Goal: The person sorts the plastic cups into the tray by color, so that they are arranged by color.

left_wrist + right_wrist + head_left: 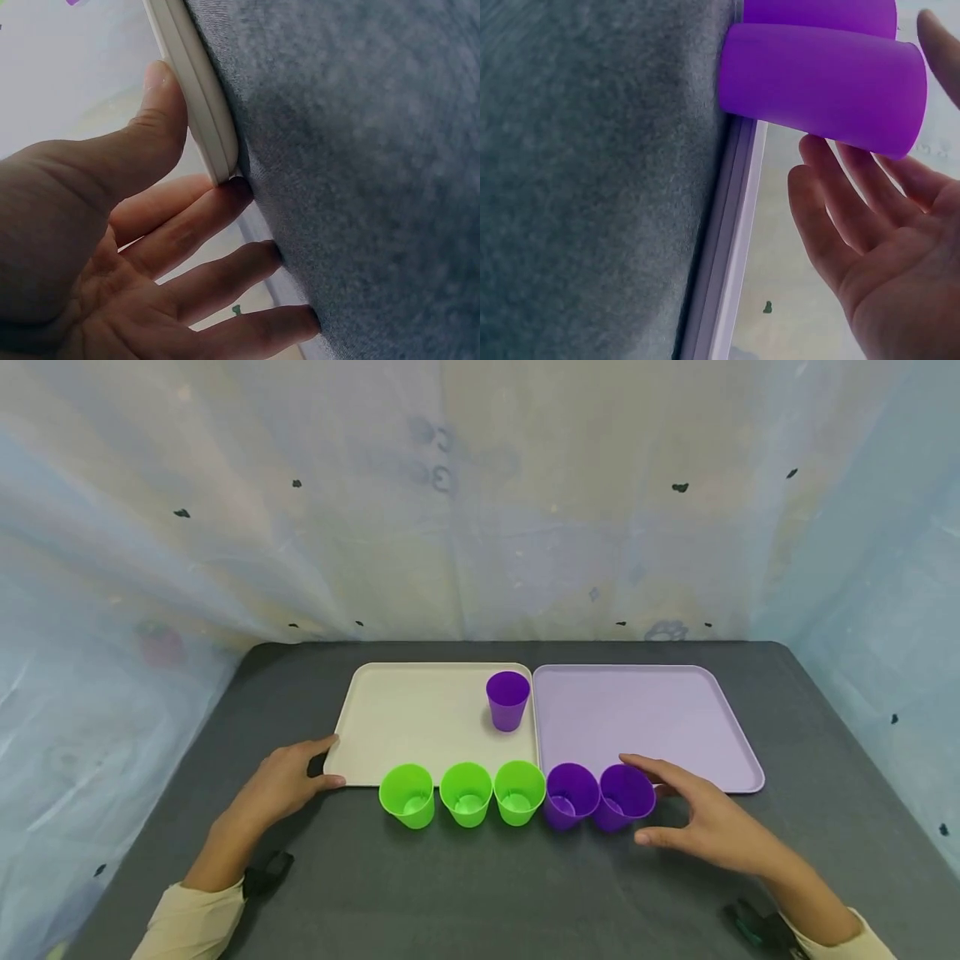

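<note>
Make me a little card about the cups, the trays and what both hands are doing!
Green cups: three, in the front row
Purple cups: two in that row, one on the cream tray
Lilac tray: right of the cream tray
Left hand: touches the cream tray
Right hand: beside the rightmost purple cup

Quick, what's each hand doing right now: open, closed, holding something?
Left hand: open, touching the cream tray at its near left corner.
Right hand: open, beside the rightmost purple cup; I can't tell if it touches.
</note>
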A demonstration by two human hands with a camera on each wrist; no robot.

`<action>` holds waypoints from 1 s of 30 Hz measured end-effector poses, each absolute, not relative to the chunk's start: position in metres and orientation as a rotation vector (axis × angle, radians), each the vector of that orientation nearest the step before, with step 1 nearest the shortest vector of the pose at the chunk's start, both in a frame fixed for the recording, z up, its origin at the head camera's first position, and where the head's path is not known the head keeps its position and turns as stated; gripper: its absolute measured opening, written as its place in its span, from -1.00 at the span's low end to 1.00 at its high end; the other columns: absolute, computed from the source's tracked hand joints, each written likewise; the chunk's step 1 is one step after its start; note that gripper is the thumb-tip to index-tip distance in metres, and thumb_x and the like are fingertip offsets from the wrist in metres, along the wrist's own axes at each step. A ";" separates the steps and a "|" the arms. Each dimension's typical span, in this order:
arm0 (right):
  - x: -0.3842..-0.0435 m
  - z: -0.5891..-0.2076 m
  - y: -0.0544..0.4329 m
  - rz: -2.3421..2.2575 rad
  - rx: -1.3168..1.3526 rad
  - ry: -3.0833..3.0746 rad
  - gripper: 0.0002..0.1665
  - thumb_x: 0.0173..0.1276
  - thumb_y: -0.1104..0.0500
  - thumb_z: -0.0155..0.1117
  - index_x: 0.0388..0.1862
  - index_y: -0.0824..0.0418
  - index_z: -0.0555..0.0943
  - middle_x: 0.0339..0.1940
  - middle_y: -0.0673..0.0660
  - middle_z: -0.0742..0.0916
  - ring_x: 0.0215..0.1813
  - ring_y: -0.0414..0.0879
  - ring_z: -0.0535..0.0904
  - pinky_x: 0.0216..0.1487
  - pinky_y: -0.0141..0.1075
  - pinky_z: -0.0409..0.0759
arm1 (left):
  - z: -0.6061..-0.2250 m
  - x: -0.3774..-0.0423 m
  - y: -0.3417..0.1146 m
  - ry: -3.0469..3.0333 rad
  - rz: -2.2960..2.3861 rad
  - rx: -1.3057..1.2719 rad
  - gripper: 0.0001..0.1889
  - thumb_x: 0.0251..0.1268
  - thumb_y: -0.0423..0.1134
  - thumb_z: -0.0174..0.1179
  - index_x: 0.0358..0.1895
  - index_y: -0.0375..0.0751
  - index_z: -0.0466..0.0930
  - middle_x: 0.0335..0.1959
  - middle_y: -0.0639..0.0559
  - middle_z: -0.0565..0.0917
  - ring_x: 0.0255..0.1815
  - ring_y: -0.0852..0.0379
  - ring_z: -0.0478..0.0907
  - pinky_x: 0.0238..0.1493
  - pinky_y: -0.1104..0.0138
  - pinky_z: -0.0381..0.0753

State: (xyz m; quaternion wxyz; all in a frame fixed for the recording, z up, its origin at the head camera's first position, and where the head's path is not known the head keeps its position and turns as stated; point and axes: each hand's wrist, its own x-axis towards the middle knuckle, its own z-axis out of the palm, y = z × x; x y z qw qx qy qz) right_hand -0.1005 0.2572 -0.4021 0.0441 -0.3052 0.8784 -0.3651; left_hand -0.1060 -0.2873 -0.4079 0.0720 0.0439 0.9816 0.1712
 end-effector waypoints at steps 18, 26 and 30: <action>-0.103 -0.407 0.251 -1.113 -0.854 2.728 -0.11 0.19 0.07 0.53 0.48 0.07 0.36 0.30 -0.01 0.61 0.05 -0.28 0.65 0.06 -0.47 0.59 | -0.408 -0.106 -0.286 2.917 0.532 0.084 -0.20 0.19 -0.02 0.39 0.44 -0.31 0.34 0.34 -0.45 0.45 0.32 -0.47 0.40 0.19 -0.28 0.45; -0.103 -0.403 0.252 -1.111 -0.765 2.790 -0.17 0.17 0.04 0.54 0.41 0.03 0.42 0.21 -0.06 0.66 -0.02 -0.31 0.65 -0.01 -0.35 0.65 | -0.406 -0.107 -0.286 2.921 0.529 0.076 -0.21 0.19 -0.04 0.40 0.44 -0.32 0.34 0.34 -0.46 0.45 0.31 -0.47 0.41 0.19 -0.28 0.45; -0.103 -0.399 0.254 -1.187 -0.769 2.796 -0.18 0.15 0.12 0.56 0.39 -0.03 0.44 0.17 -0.04 0.68 -0.02 -0.33 0.66 -0.01 -0.49 0.60 | -0.405 -0.107 -0.285 2.918 0.534 0.070 -0.21 0.19 -0.05 0.40 0.44 -0.32 0.34 0.34 -0.46 0.44 0.32 -0.47 0.40 0.20 -0.29 0.44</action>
